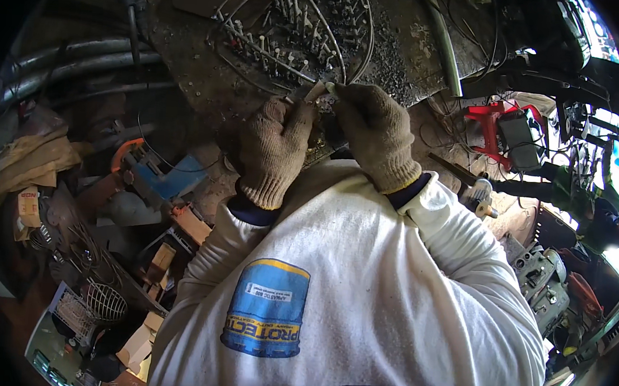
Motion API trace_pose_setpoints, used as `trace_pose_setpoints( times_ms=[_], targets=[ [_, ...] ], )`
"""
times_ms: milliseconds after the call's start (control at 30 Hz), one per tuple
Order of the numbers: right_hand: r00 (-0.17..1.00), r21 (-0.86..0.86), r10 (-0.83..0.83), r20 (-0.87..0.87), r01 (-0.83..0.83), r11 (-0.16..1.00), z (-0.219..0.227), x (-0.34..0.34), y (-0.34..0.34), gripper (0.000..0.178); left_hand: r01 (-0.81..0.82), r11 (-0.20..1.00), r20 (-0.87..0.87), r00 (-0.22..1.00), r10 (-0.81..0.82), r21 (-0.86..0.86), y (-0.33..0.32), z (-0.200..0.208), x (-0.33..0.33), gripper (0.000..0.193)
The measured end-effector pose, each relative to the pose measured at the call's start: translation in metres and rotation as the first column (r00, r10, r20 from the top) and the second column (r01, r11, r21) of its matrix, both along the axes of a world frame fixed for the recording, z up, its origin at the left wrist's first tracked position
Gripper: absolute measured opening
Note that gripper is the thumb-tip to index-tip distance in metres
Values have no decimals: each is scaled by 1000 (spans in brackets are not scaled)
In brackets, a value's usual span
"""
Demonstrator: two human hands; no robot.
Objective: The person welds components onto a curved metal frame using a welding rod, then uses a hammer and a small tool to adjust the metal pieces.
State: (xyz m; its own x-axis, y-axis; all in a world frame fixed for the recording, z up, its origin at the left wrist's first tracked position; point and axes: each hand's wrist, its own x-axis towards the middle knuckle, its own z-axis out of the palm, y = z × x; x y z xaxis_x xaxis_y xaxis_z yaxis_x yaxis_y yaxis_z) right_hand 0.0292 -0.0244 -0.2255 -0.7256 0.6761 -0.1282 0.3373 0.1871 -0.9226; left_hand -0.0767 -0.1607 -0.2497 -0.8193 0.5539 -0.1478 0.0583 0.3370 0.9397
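Both my hands wear tan knit work gloves and meet at the near edge of a dark workbench (pixel 400 27). My left hand (pixel 277 148) is closed, its thumb and fingers pinching a small, flat, pale piece (pixel 316 92). Close beside it my right hand (pixel 377 134) is closed too, with a small whitish tip (pixel 330 87) showing at its fingertips. Whether the two bits belong to one part I cannot tell. Just beyond them, several bolts (pixel 293 9) stand in rows on the bench. Thin cable loops (pixel 369 32) curve over and around the bolts.
Dark chips (pixel 394 63) litter the bench, and a metal pipe (pixel 445 48) lies at its right. A red stand (pixel 487 130) is on the floor to the right, near another person (pixel 599 206). At left are a blue-and-orange tool (pixel 164 172), thick pipes (pixel 81 69) and a wire basket (pixel 106 301).
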Motion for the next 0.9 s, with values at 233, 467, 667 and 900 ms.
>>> trace_pose_setpoints(
  times_ms=[233,467,667,900],
  targets=[
    [1000,33,11,1,-11,999,-2,-1,-2,23,17,995,-178,983,-34,-97,3,21,-2,30],
    [997,122,74,38,-78,989,6,9,0,19,18,995,-155,987,-33,-98,-10,8,-5,30],
    [996,-168,-90,17,91,982,28,16,6,22,-185,912,356,933,46,367,-28,2,5,24],
    [1000,169,9,10,-10,986,14,27,41,26,-134,917,267,963,31,375,-29,-15,6,15]
  ],
)
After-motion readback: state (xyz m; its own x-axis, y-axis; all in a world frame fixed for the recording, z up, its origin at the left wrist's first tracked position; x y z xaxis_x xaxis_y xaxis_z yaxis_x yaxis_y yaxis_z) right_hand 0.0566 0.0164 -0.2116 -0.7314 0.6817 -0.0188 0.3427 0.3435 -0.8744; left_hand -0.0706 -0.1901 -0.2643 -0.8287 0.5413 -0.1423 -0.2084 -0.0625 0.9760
